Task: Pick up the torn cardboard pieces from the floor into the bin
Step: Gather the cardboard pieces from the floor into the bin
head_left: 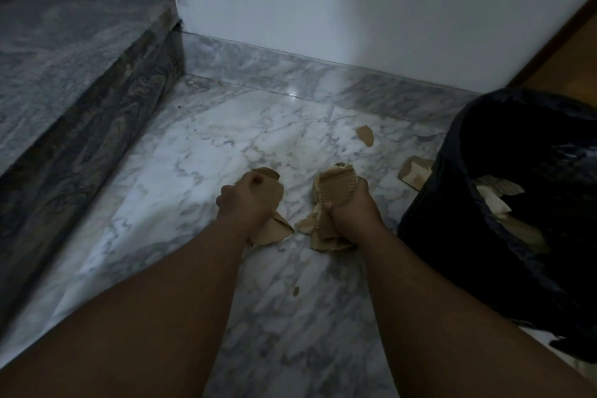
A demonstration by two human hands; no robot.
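Fingers of our left hand are curled into a tight fist round a torn brown cardboard piece, whose corners stick out above the knuckles and below the wrist. Our right hand does the same just beside it, its fingers wrapped round a crumpled cardboard bundle with the corrugated ridges showing on top and ragged ends hanging out underneath. Both fists are low over the white marble floor, near each other but not touching; we cannot tell whether the hanging ends rest on the tiles. More of the task's cardboard is loose on the floor: a small torn scrap lies farther out towards the wall, a folded flat piece lies right against the side of the bin, and a tiny crumb of cardboard sits between our forearms. To our right stands the bin, lined with a glossy black bag, and inside it we see torn cardboard already collected. On our left a grey marble step rises from the floor, a marble skirting runs along the white wall ahead, and a brown wooden surface shows behind the bin.
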